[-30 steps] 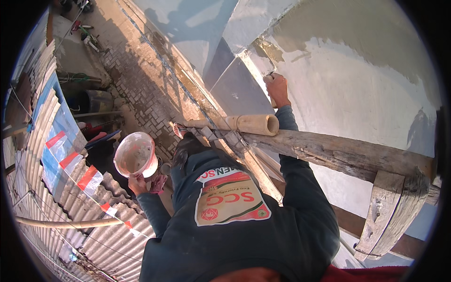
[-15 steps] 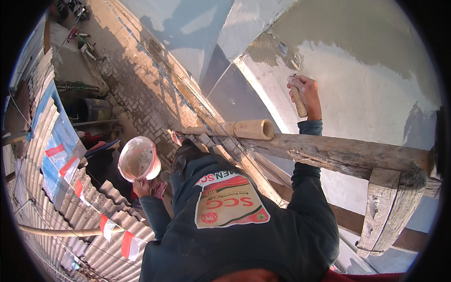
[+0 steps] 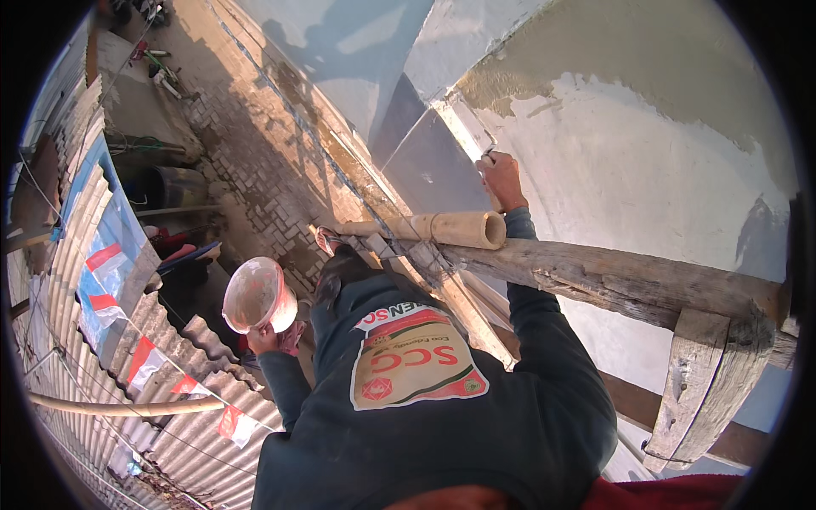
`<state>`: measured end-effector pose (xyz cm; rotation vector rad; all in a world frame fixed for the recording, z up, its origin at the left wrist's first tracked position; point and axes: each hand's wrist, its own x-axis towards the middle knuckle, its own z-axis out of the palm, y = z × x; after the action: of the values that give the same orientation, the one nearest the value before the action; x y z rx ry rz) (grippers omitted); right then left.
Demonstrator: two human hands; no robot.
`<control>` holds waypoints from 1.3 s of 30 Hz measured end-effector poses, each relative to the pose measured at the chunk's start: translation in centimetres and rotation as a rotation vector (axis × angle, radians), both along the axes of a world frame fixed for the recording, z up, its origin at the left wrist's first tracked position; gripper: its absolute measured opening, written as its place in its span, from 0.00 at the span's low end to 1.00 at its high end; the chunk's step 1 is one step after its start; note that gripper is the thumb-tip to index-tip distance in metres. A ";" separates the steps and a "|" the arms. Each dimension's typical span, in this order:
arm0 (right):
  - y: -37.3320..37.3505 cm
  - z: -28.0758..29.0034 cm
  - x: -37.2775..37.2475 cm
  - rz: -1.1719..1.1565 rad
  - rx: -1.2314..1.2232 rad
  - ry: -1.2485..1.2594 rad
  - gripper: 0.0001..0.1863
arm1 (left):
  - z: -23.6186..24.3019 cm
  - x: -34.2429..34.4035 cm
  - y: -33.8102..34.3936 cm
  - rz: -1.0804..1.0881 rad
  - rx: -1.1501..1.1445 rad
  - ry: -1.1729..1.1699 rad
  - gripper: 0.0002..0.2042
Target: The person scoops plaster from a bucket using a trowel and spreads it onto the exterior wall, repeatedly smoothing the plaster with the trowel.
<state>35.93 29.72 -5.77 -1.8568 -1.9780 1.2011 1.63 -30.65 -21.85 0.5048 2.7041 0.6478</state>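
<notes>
My right hand (image 3: 505,180) is wrapped round the wooden handle of a trowel (image 3: 494,201). Its blade, seen edge-on and hard to make out, lies along the pale corner edge of the wall (image 3: 578,161). Wet grey-brown plaster (image 3: 654,68) covers the upper part of that wall, with a ragged lower border. At lower left, my left hand (image 3: 265,338) grips the near rim of a pinkish-white bucket (image 3: 280,308). The bucket is tilted, and its inner wall is smeared with grey residue; its bottom is hard to see.
A bamboo pole (image 3: 459,229) and a rough timber beam (image 3: 612,276) cross between me and the wall. A wooden block (image 3: 688,382) is fixed under the beam. Far below lies a brick-paved alley (image 3: 246,161). Corrugated roofing (image 3: 161,365) with red-and-white flags (image 3: 143,361) borders the left.
My right hand has moved left and down with the trowel, from the wall face to the corner edge. The bucket and my left hand have shifted slightly right and down.
</notes>
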 end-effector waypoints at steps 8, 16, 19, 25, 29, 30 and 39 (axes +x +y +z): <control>2.4 -3.7 -0.5 -0.010 0.232 -0.025 0.15 | 1.6 1.5 -0.1 0.019 -0.050 0.008 0.16; 0.2 8.5 -1.6 -0.158 0.113 0.254 0.12 | -1.0 0.5 1.2 0.024 -0.024 -0.037 0.15; 0.2 10.6 -0.7 -0.152 0.127 0.287 0.13 | -1.2 0.2 2.3 -0.052 -0.112 0.010 0.14; 1.3 14.9 0.4 -0.157 0.027 0.410 0.12 | -1.7 0.4 3.4 -0.022 -0.032 -0.041 0.14; 1.0 17.2 2.0 -0.215 0.013 0.457 0.11 | -2.0 -0.5 4.7 -0.053 0.022 -0.106 0.14; 0.8 17.8 2.2 -0.222 0.030 0.479 0.12 | -2.1 -0.4 4.8 -0.051 0.029 -0.113 0.14; -1.4 8.4 2.5 -0.130 0.091 0.291 0.13 | -1.9 0.5 4.7 -0.065 0.003 -0.065 0.13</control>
<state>38.38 28.36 2.68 -1.6322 -1.7013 1.2401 2.15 -25.98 -23.72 0.5598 2.6151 0.6396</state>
